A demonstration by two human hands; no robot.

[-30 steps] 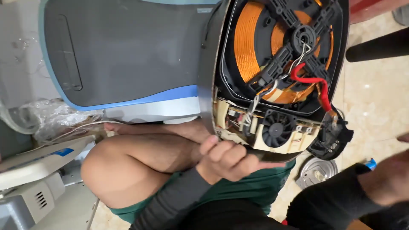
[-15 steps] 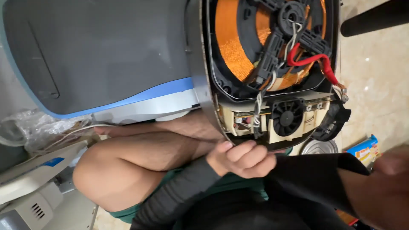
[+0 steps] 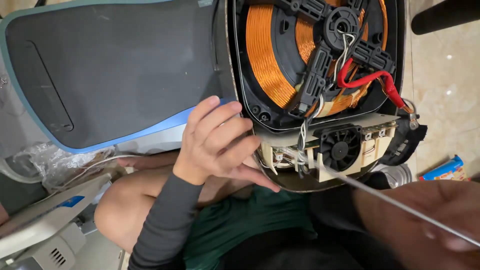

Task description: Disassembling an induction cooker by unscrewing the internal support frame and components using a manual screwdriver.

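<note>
While the opened black induction cooker [image 3: 320, 90] rests on the person's lap with its copper coil [image 3: 267, 60] and small black fan [image 3: 340, 147] already exposed, the left hand [image 3: 217, 142] braces its edge, fingers spread, and the blurred right hand [image 3: 440, 220] pinches a thin metal rod [image 3: 380, 197] whose tip sits by the fan; reassembly looks undone

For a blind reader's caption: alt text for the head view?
A left hand steadies an opened induction cooker with copper coil and small fan exposed. The blurred right hand points a thin metal rod beside the fan.
</note>
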